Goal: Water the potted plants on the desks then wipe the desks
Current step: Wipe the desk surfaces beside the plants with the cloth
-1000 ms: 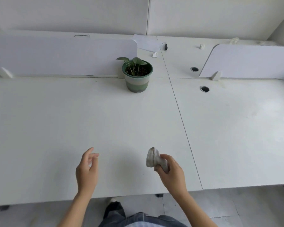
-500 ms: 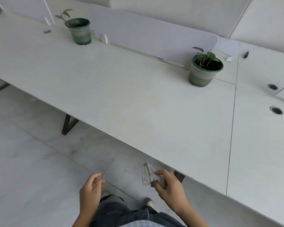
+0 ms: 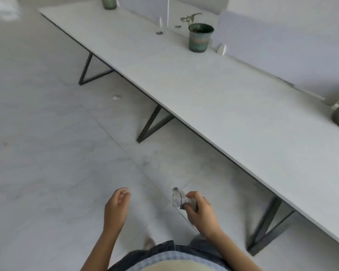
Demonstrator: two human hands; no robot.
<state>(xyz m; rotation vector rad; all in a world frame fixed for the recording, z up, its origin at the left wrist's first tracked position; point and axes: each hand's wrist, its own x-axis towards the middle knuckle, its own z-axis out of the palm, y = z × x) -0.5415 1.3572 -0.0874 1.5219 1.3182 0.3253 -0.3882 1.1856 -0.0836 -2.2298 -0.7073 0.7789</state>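
Wiping seems the step in hand: the right grip [image 3: 201,214] pinches a crumpled cloth [image 3: 177,198] off the near edge of the bench [image 3: 223,98], above the floor. The left grip [image 3: 115,208] hangs loose, holding nothing. Next (my guess), the cloth must reach the bench by the potted plant [image 3: 200,37].

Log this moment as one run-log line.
right hand: grips cloth | left hand: empty, relaxed | both over floor, beside desk | potted plant: upright

pale tiled floor [image 3: 47,153]; long white desk [image 3: 223,114] on dark angled legs [image 3: 149,124]; white partition [image 3: 282,45] behind.
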